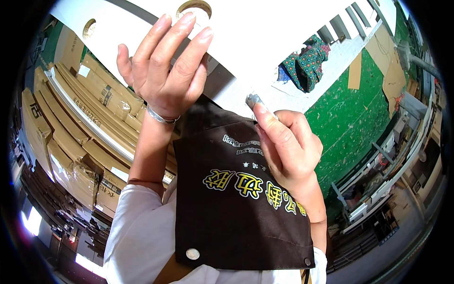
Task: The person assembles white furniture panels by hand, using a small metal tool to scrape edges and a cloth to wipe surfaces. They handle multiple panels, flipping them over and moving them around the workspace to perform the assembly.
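Note:
My left hand (pixel 168 71) is raised over a large white panel (pixel 250 38), its fingers stretched out and a little apart, with nothing in it. A bracelet (pixel 162 116) circles that wrist. Near the fingertips is a round cut-out (pixel 195 10) in the panel; a smaller round recess (pixel 89 29) lies farther left. My right hand (pixel 292 142) is closed, thumb forward, around a small grey metal-looking piece (pixel 254 100). Only the piece's end shows past the thumb, so its kind is hidden. Below both hands hangs my dark brown apron (pixel 231 222) with yellow print.
A patterned dark green cloth (pixel 306 64) lies crumpled on a pale surface at the right. Long cardboard boxes (pixel 90 128) are stacked on the left. Beyond the green floor (pixel 340 109), a rack (pixel 373 184) with long strips stands on the right. Cardboard pieces (pixel 354 72) lie nearby.

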Available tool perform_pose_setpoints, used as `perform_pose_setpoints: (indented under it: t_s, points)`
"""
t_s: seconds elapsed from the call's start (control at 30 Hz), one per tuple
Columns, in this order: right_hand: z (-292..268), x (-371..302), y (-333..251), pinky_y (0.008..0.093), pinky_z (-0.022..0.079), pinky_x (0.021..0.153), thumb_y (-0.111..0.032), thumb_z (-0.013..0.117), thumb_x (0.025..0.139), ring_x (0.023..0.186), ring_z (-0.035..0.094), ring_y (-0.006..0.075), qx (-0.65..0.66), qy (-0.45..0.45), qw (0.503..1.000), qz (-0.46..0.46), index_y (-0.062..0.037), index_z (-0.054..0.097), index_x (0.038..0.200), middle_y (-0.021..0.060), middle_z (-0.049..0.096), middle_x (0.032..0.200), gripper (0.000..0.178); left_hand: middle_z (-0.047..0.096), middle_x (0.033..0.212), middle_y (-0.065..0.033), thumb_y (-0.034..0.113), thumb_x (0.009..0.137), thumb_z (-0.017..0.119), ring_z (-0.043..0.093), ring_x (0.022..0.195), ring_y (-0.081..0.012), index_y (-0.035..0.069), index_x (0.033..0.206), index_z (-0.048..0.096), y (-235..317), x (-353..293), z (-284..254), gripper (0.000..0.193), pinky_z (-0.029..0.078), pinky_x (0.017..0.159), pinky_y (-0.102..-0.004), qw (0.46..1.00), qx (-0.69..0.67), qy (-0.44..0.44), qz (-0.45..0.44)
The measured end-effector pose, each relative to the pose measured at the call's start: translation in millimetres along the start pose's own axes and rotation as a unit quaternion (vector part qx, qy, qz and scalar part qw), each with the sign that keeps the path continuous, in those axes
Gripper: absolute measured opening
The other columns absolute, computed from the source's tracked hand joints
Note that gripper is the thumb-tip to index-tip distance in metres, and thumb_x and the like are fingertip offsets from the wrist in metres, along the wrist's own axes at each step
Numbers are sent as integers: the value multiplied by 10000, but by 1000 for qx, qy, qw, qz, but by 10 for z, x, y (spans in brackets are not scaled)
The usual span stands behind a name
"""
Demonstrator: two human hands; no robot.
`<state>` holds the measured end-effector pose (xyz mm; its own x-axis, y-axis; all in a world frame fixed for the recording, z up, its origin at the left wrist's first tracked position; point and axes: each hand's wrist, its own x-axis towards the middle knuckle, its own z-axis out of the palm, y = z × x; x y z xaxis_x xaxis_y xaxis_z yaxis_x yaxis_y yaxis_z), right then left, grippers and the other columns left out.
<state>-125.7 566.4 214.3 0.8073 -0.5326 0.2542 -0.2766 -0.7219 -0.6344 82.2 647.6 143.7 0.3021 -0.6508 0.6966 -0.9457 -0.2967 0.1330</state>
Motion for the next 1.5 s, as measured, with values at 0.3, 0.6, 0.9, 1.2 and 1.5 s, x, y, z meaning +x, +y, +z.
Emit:
perform_pose_setpoints:
  t_s: [0.3,0.6,0.9,1.2,1.5]
  points:
    - [-13,75,-19,305,475,452,8,751,731,533,582,158,51,14,998,17,-41,716,1056,50,584,776,331,675,1166,84,176,781,628,595,1157,-147,326,1076,716,11,12,5,343,91,1193,-418,1000,-10,9,-2]
    - [27,-99,58,233,440,569,-8,735,801,648,555,99,234,17,963,134,-7,580,1234,56,610,862,460,679,1166,71,149,770,639,589,1167,-152,310,1064,727,26,36,-14,347,87,1193,-419,1000,-17,-1,-10]
    - [122,148,12,167,283,572,-8,748,812,640,345,-4,426,75,822,370,-37,563,1001,-87,411,729,267,675,1193,47,134,763,627,580,1187,-162,274,1094,722,-12,-1,9,372,92,1193,-415,999,-29,21,15]
    - [300,383,43,169,332,564,-46,732,839,642,403,4,470,111,806,344,-82,492,844,-57,483,764,243,676,1200,14,142,728,613,581,1195,-183,221,1111,711,-45,10,35,402,139,1176,-398,998,-16,34,48]
    - [444,261,64,167,395,593,-18,739,843,679,469,18,500,155,787,327,-87,492,897,-44,501,802,262,677,1196,16,127,716,612,590,1183,-184,224,1090,716,-33,3,34,400,141,1172,-399,998,-16,35,43]
